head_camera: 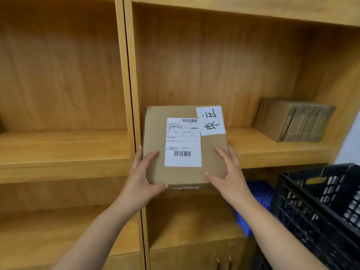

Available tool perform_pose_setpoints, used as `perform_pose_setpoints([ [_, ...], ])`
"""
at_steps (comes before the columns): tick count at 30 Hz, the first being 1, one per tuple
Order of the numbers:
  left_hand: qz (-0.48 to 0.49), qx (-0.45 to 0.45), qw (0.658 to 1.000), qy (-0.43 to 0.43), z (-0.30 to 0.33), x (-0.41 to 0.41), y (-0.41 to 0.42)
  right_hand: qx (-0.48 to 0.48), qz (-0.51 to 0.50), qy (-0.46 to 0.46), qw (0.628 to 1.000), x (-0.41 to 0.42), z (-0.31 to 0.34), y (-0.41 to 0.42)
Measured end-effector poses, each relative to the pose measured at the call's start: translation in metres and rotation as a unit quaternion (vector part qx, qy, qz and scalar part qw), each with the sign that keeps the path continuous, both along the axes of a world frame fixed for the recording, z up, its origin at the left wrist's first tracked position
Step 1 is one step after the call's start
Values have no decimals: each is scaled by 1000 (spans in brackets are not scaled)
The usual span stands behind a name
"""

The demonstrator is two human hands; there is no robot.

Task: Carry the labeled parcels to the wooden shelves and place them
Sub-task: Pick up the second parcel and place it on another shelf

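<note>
One parcel [185, 145], brown cardboard, held between both hands at the front left corner of the right-hand shelf board [272, 152]. Far end appears to sit over the board's front edge; near end overhangs toward the person. Cannot tell whether its underside already rests on the wood.

Left hand [143, 178] clamps the near left corner, thumb on top, fingers wrapped down the side. Right hand [227, 172] mirrors it at the near right corner, thumb across the top face. Both closed on the box, not gripping hard by the look of it.

Labels: printed shipping label [183, 142] stuck on the top face, barcodes at upper right and lower centre, small Chinese print too fine to read. White paper slip [211, 120] at the far right corner with large handwritten characters, turned sideways; I would not trust my reading of them.

Surroundings: stack of flattened cartons [294, 121] at the back right corner of the same board, well apart from the parcel. Vertical divider [132, 94] just beside the parcel's left side. Black crate [321, 211] lower right, blue crate [259, 193] behind the right forearm.

Risks, as judged: release too early and the overhanging near end tips off the front edge. Pushing in skewed could jam the left side against the divider.
</note>
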State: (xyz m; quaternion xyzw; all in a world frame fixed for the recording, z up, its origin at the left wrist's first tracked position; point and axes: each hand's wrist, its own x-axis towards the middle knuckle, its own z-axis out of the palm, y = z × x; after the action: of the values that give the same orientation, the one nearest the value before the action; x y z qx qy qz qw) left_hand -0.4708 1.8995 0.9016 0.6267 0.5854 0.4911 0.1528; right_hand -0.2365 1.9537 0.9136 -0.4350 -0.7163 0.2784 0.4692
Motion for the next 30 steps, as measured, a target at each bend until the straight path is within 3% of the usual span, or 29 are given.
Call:
perform_pose_setpoints([
  [14, 90, 23, 995, 36, 32, 25, 82, 58, 51, -65, 995, 7, 28, 127],
  [17, 136, 27, 976, 170, 34, 18, 89, 61, 30, -108, 992, 4, 33, 139],
  [21, 190, 34, 914, 358, 43, 16, 101, 65, 4, -156, 986, 0, 42, 150],
  [26, 216, 50, 871, 438, 46, 21, 112, 74, -9, -187, 980, -3, 42, 161],
  [30, 202, 85, 856, 469, 49, 22, 118, 203, -88, -252, 942, -7, 36, 163],
])
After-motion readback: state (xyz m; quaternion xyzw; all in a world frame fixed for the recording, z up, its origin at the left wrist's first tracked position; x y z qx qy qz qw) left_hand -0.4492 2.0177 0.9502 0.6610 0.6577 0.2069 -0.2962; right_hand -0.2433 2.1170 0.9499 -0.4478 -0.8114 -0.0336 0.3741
